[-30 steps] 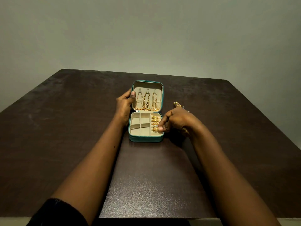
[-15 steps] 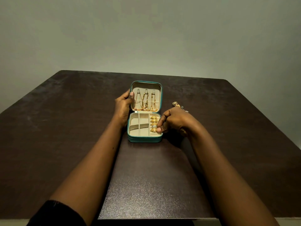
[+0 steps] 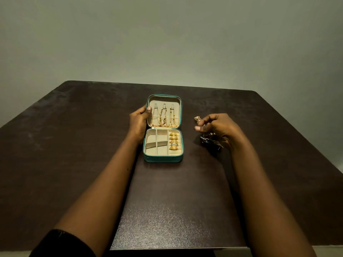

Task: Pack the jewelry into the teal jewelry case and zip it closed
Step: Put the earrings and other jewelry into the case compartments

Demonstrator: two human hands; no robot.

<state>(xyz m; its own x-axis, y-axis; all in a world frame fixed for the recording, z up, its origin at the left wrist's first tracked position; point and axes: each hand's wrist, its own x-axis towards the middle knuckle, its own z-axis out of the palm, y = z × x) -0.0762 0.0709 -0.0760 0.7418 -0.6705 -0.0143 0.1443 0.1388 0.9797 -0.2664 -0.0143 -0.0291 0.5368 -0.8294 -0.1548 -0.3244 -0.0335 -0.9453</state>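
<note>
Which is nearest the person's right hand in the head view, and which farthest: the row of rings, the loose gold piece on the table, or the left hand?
1. Loose gold piece: on the table, just beside the right hand.
2. Row of rings: in the teal case's right compartment.
3. Left hand: across the case, gripping its lid edge.

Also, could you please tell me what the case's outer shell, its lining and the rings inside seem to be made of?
Case shell: teal, faintly textured, likely faux leather or fabric; too small to say which.
Lining: beige, matte, looks like velvet or suede-like cloth.
Rings: shiny yellow metal, gold-coloured; one looks silvery.
</note>
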